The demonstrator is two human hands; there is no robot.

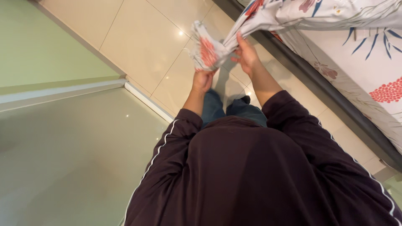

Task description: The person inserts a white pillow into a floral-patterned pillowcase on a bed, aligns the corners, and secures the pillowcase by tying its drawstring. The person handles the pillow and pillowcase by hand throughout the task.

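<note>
Glossy cream tile floor at 12 o'clock, pale green wall at 9, floral bedsheet w/ dark bed frame at 2, sheet corner bunched at 12, gripped by closed left hand & right hand.

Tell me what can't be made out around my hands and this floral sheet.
Head view:
- Left hand: fingers buried in the bunched corner of the floral sheet.
- Right hand: palm side hidden behind the hand itself.
- Sheet's far end: cut off by the top edge.
- Bed: mostly beyond the right edge.
- Feet: hidden by the torso.
</note>
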